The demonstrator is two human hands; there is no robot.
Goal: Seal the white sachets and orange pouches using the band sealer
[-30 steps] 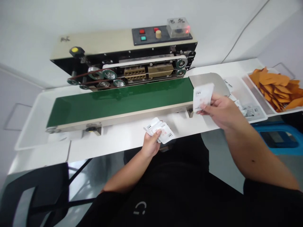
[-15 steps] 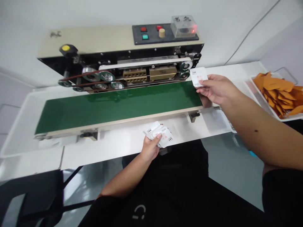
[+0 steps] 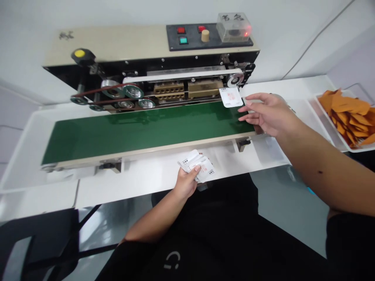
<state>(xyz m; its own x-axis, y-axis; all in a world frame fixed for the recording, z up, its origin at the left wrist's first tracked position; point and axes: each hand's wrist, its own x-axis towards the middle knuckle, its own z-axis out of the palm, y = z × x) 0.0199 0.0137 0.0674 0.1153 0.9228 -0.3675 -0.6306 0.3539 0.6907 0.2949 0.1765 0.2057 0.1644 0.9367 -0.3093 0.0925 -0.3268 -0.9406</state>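
A small white printed sachet [image 3: 231, 97] is at the right end of the band sealing machine [image 3: 117, 43], its upper edge at the rollers and belt. Just to its right, my right hand [image 3: 265, 113] is open, fingers apart and clear of the sachet. Below the sachet runs the green conveyor belt [image 3: 146, 130]. My left hand [image 3: 186, 182] grips a fanned bunch of similar white sachets [image 3: 202, 166] in front of the conveyor, the thumb pressed on top. Its other fingers are mostly hidden beneath the bunch.
On the right, a white bin [image 3: 325, 119] holds orange pieces [image 3: 351, 115]. A translucent tray [image 3: 20, 156] sits under the conveyor's left end. The machine's control panel [image 3: 191, 43] carries coloured switches and a knob. A black chair [image 3: 38, 242] stands at lower left.
My right hand has let go of the sachet, and its fingers have spread. The sachet has moved left into the machine's right end. My left hand keeps its bunch in place.
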